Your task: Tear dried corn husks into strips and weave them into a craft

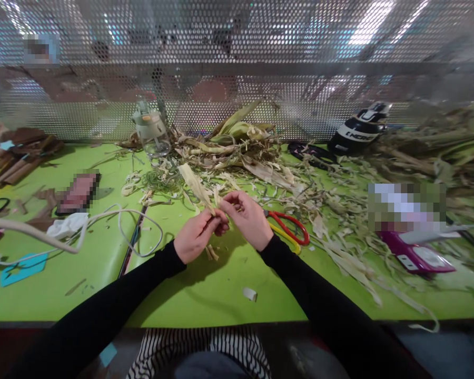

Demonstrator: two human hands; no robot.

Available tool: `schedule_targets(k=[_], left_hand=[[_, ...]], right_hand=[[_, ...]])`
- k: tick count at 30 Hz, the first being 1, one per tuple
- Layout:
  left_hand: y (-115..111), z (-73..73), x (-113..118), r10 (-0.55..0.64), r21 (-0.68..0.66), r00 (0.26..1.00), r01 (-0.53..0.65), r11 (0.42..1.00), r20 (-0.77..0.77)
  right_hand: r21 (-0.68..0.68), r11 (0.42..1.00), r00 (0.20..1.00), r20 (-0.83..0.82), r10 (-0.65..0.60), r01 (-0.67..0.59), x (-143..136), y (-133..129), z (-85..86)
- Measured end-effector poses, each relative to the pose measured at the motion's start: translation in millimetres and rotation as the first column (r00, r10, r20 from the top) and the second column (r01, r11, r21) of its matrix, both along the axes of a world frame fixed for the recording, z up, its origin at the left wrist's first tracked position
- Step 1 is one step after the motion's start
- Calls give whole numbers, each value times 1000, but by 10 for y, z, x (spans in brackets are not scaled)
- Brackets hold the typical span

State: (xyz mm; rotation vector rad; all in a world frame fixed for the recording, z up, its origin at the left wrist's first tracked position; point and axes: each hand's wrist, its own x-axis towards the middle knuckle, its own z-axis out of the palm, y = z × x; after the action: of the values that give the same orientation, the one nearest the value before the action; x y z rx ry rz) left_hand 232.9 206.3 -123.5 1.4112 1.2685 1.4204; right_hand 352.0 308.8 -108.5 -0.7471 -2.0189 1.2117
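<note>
My left hand [202, 231] is closed on the base of a pale dried corn husk [196, 184], whose broad end points up and to the left. Close beside it, my right hand [248, 217] pinches at a narrow strip of the same pale husk, thumb against fingers. Both hands are just above the green table. Scissors [290, 229] with red and yellow handles lie right of my right hand, their blades partly covered by it. Short husk bits [212, 252] lie below my left hand.
A husk heap [237, 142] lies at the back between a clear bottle [152, 129] and a black bottle [357, 131]. A phone [79, 192], white cable [120, 210] and power strip [67, 225] lie left. A magenta device [414, 255] sits right. Perforated metal [221, 47] stands behind.
</note>
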Motion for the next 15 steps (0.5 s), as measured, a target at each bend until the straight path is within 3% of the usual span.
schedule_targets(k=[4, 7, 11, 15], left_hand=[[1, -12, -8, 69, 81, 981, -55, 995, -180], [10, -36, -18, 94, 98, 971, -74, 992, -220], [12, -82, -24, 81, 87, 971, -63, 994, -223], [5, -129, -13, 81, 77, 990, -72, 994, -115]], right_hand=[[-231, 972, 993, -100, -69, 44, -39, -11, -41], [-397, 918, 983, -171, -68, -6, -49, -30, -31], [-373, 926, 972, -232, -28, -62, -42, -31, -24], [-338, 939, 972, -234, -19, -63, -35, -23, -40]])
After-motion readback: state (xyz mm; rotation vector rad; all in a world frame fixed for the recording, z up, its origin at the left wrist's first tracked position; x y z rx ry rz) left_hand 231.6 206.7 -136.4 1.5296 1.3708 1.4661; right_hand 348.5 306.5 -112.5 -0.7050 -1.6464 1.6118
